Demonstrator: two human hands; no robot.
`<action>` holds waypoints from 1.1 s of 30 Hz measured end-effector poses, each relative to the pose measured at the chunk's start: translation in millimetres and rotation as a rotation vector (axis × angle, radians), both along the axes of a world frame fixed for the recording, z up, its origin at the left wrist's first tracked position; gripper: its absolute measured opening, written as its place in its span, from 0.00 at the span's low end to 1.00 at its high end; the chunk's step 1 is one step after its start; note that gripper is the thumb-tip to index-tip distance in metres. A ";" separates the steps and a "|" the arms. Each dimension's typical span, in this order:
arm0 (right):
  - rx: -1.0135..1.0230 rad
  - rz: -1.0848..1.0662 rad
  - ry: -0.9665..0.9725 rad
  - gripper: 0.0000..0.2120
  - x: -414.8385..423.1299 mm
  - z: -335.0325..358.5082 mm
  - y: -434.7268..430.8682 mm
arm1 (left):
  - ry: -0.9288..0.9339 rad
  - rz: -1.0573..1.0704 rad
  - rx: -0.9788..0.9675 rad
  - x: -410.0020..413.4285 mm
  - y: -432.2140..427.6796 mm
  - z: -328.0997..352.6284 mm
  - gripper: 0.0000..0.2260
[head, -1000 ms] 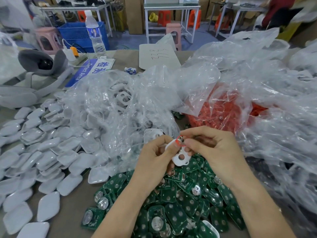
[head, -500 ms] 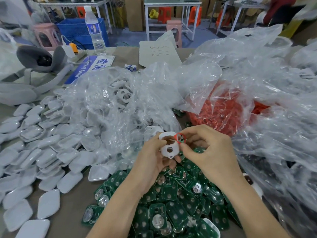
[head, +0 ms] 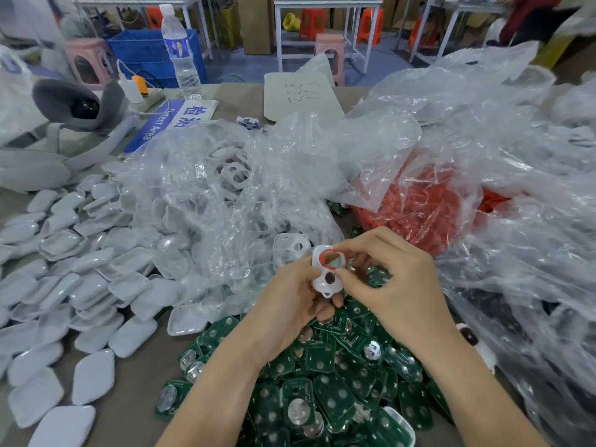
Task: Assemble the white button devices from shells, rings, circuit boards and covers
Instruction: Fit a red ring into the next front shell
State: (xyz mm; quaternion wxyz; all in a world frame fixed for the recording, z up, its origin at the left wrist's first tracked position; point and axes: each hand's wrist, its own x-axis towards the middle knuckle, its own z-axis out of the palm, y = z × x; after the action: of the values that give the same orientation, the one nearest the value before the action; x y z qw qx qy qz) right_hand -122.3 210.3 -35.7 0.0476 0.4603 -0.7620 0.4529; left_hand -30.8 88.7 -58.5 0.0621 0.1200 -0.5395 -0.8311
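Grips light, stiff shell edgewise in left hand; pinches probably soft ring by rim with right hand

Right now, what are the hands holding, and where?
Left hand grips the white shell by its left side; right hand pinches the red ring over its big hole.

The left hand holds a white shell above the desk. The right hand pinches a red ring with its fingers against the shell's upper opening; the smaller hole below it shows dark. A heap of green circuit boards lies at 6 o'clock from the hands. White covers spread at 9 o'clock. A clear bag of white shells sits at 11 o'clock, a bag of red rings at 2 o'clock, and a water bottle far off at 11.
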 end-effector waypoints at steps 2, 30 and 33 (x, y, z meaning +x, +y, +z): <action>-0.018 0.014 -0.023 0.12 0.0 0.4 0.2 | 0.003 -0.003 -0.006 -0.3 0.0 0.9 0.15; 0.012 0.013 -0.019 0.09 -2.5 -2.1 0.2 | 0.047 0.013 -0.287 2.0 -1.4 -7.1 0.16; 0.022 0.022 -0.032 0.09 -2.6 -0.7 1.6 | 0.063 0.013 -0.291 1.7 0.5 -6.4 0.12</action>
State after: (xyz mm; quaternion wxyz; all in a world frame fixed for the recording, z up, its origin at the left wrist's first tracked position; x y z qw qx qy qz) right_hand -124.9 211.9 -36.4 0.0256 0.4618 -0.7626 0.4522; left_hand -29.2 89.2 -64.9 0.1010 0.0873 -0.6512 -0.7470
